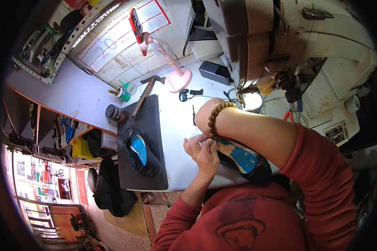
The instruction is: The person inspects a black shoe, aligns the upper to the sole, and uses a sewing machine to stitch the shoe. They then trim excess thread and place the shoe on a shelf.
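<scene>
A large sewing machine [289, 37] is seen at the far right of the white table [176, 121]. A black mat [144, 167] is laid at the left, and a second shoe [140, 152] (blue insole up) is rested on it, with a hammer [145, 94] across its far edge. A black shoe [241, 159] with a blue insole is held at the table's near edge. Its left end is gripped by the closed left hand [203, 152]. The right hand [206, 115] (beaded wrist) is bent over it; its grip cannot be told.
</scene>
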The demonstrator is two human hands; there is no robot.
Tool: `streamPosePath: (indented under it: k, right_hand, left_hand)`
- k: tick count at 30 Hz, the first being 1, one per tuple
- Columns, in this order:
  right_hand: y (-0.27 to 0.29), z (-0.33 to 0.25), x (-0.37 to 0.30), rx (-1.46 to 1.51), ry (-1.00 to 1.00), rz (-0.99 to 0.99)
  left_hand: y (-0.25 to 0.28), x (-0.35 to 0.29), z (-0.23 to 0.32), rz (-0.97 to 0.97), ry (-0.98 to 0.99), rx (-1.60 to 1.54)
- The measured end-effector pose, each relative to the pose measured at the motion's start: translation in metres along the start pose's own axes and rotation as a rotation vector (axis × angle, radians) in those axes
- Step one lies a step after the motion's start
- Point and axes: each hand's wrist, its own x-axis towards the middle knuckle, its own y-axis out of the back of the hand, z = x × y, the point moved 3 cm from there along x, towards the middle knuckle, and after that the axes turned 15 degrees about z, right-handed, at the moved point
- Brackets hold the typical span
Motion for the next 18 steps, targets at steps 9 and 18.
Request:
streamPosePath:
  k: [9,18]
  right_hand:
    - [-0.005,0.002,0.011,-0.041,-0.083,-0.03]
    - [-0.013,0.006,0.014,-0.042,-0.016,0.019]
  left_hand:
    - [-0.001,0.001,0.003,-0.014,-0.025,0.007]
    - [-0.002,0.0,0.005,-0.016,-0.016,-0.018]
